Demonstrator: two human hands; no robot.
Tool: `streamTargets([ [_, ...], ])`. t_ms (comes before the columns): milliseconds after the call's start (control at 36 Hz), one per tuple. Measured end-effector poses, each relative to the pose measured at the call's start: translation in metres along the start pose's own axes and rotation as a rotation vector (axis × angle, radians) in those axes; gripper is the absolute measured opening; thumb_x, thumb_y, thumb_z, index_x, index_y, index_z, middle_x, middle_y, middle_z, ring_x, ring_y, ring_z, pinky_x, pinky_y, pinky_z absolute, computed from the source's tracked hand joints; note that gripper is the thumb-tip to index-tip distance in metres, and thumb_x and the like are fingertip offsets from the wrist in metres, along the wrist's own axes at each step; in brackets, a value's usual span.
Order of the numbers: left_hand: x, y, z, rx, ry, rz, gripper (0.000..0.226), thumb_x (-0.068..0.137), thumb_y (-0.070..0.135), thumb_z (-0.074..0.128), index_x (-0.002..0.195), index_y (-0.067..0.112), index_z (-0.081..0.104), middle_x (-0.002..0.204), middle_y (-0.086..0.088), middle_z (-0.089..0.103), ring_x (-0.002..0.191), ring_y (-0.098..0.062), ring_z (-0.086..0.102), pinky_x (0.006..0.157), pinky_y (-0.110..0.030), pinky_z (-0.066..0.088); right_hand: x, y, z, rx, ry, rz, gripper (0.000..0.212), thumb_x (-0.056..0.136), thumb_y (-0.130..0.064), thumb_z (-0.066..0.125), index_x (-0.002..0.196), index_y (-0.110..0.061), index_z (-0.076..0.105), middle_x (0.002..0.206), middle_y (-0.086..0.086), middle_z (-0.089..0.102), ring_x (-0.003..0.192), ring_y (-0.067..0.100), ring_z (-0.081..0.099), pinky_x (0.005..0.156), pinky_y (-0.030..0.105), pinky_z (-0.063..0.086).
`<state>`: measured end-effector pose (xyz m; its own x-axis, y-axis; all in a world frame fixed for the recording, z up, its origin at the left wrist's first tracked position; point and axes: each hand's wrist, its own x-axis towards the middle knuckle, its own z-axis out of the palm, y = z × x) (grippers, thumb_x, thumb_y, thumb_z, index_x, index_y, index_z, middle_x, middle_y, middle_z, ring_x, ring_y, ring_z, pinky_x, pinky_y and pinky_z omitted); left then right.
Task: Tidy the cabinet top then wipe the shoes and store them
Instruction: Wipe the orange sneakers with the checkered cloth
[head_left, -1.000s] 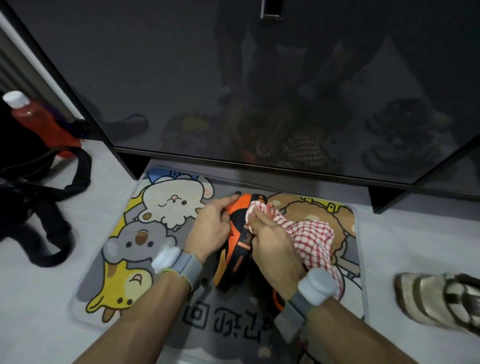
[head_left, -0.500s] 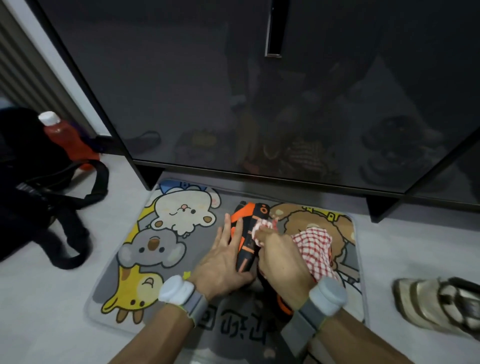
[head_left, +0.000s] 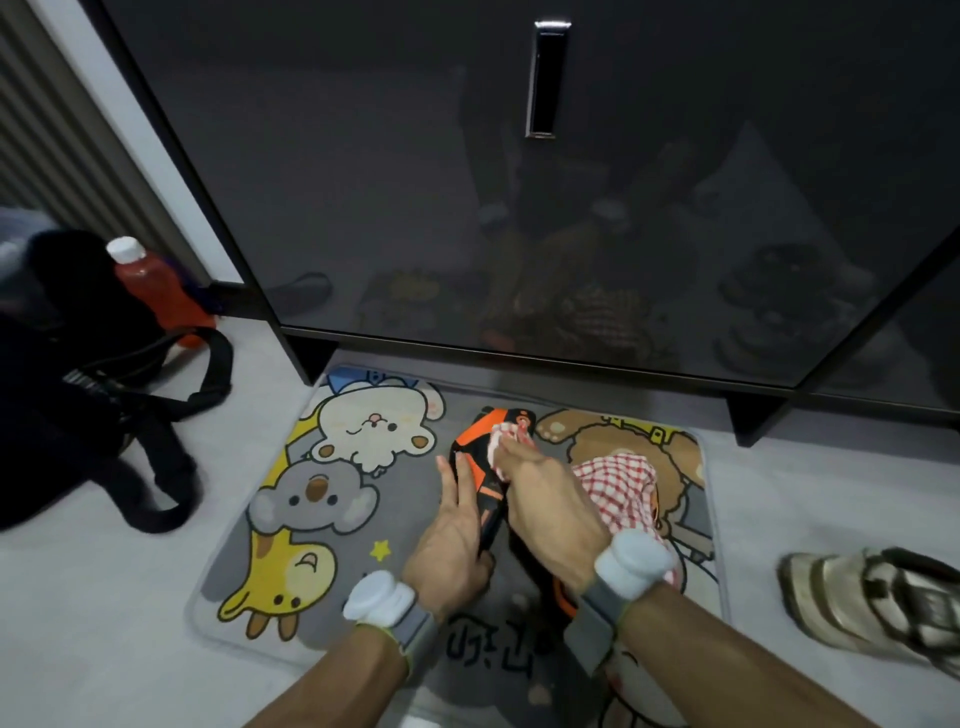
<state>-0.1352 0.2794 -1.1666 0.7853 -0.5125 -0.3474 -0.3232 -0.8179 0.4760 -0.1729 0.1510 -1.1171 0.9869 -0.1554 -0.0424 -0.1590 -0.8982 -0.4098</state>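
Note:
An orange and black shoe (head_left: 480, 447) lies on the cartoon floor mat (head_left: 311, 499) in front of the dark cabinet (head_left: 467, 208). My left hand (head_left: 449, 540) rests flat against the shoe's left side with fingers straight. My right hand (head_left: 550, 509) grips a red and white checked cloth (head_left: 618, 483) and presses a bunched corner of it onto the shoe near its toe. The rest of the cloth trails over my right wrist. A second shoe part, black and orange, shows under my right forearm.
A worn beige shoe (head_left: 872, 608) lies on the pale floor at the right. A black bag with straps (head_left: 83, 374) and a red bottle (head_left: 156, 291) sit at the left. The cabinet door has a metal handle (head_left: 545, 78).
My left hand slid back from gripping the shoe's toe to lying flat along its side. My right hand moved the cloth forward toward the toe. The view tilted upward.

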Motion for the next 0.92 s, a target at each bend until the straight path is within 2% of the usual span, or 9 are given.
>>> streamTargets([
  [167, 0.001, -0.004, -0.003, -0.127, 0.012, -0.043, 0.11, 0.081, 0.014, 0.067, 0.156, 0.015, -0.014, 0.165, -0.014, -0.005, 0.138, -0.032, 0.042, 0.107, -0.033, 0.039, -0.013, -0.001, 0.024, 0.011, -0.127, -0.058, 0.047, 0.091, 0.0, 0.047, 0.138, -0.007, 0.047, 0.135, 0.014, 0.054, 0.118, 0.033, 0.057, 0.096, 0.044, 0.05],
  [222, 0.001, -0.006, -0.002, -0.183, 0.028, -0.098, 0.103, 0.078, 0.022, 0.069, 0.157, 0.017, 0.003, 0.152, -0.024, 0.037, 0.126, -0.034, 0.054, 0.101, -0.035, 0.045, -0.019, 0.0, 0.031, 0.024, -0.125, -0.066, 0.048, 0.088, -0.002, 0.05, 0.134, -0.015, 0.049, 0.132, 0.008, 0.056, 0.117, 0.03, 0.059, 0.096, 0.042, 0.05],
  [278, 0.001, -0.006, -0.002, -0.227, 0.076, -0.114, 0.092, 0.074, 0.026, 0.07, 0.152, 0.026, 0.02, 0.115, -0.015, 0.067, 0.101, -0.03, 0.066, 0.086, -0.033, 0.053, -0.019, -0.001, 0.032, 0.019, -0.133, -0.075, 0.044, 0.087, -0.004, 0.053, 0.128, -0.02, 0.053, 0.129, 0.002, 0.058, 0.113, 0.026, 0.062, 0.096, 0.039, 0.051],
  [333, 0.001, -0.006, -0.002, -0.227, 0.089, -0.114, 0.092, 0.073, 0.025, 0.072, 0.151, 0.03, 0.023, 0.104, -0.01, 0.07, 0.096, -0.029, 0.069, 0.085, -0.036, 0.055, -0.016, -0.001, 0.024, 0.019, -0.115, -0.085, 0.044, 0.086, -0.001, 0.053, 0.126, -0.019, 0.055, 0.129, 0.002, 0.059, 0.113, 0.026, 0.063, 0.096, 0.039, 0.052],
  [444, -0.002, -0.003, -0.008, -0.223, 0.099, -0.149, 0.103, 0.073, 0.021, 0.073, 0.156, 0.034, 0.013, 0.116, -0.01, 0.07, 0.105, -0.028, 0.067, 0.093, -0.028, 0.05, -0.003, 0.004, 0.004, -0.032, -0.014, -0.064, 0.048, 0.085, 0.002, 0.051, 0.129, -0.016, 0.055, 0.135, 0.002, 0.056, 0.113, 0.03, 0.063, 0.095, 0.041, 0.052],
  [528, -0.006, 0.001, -0.014, -0.249, 0.128, -0.108, 0.102, 0.074, 0.019, 0.072, 0.157, 0.035, 0.015, 0.118, -0.006, 0.07, 0.105, -0.023, 0.067, 0.092, -0.021, 0.046, -0.002, 0.005, 0.003, -0.038, -0.02, -0.035, 0.046, 0.085, 0.001, 0.047, 0.128, -0.015, 0.051, 0.126, 0.005, 0.059, 0.108, 0.033, 0.064, 0.088, 0.042, 0.053],
  [611, -0.006, 0.001, -0.021, -0.229, 0.18, -0.083, 0.1, 0.073, 0.022, 0.071, 0.156, 0.04, 0.016, 0.121, -0.002, 0.069, 0.107, -0.023, 0.066, 0.094, -0.028, 0.051, -0.009, -0.003, 0.001, -0.001, 0.008, -0.001, 0.038, 0.085, 0.003, 0.045, 0.117, -0.013, 0.056, 0.113, 0.006, 0.062, 0.1, 0.03, 0.065, 0.085, 0.037, 0.052],
  [778, -0.002, 0.009, -0.038, -0.252, 0.244, -0.06, 0.09, 0.07, 0.024, 0.066, 0.151, 0.038, 0.03, 0.113, -0.005, 0.07, 0.099, -0.022, 0.068, 0.093, -0.039, 0.055, -0.01, -0.013, -0.009, 0.119, 0.031, 0.007, 0.03, 0.081, -0.004, 0.046, 0.103, -0.02, 0.06, 0.098, 0.002, 0.066, 0.086, 0.027, 0.066, 0.078, 0.039, 0.056],
  [917, 0.001, 0.024, -0.049, -0.207, 0.297, 0.027, 0.076, 0.072, 0.014, 0.07, 0.143, 0.034, 0.049, 0.104, 0.0, 0.073, 0.092, -0.018, 0.068, 0.089, -0.036, 0.055, 0.005, -0.001, -0.027, 0.118, 0.072, 0.076, 0.031, 0.078, 0.002, 0.045, 0.092, -0.02, 0.062, 0.089, 0.003, 0.066, 0.082, 0.028, 0.066, 0.072, 0.038, 0.057],
])
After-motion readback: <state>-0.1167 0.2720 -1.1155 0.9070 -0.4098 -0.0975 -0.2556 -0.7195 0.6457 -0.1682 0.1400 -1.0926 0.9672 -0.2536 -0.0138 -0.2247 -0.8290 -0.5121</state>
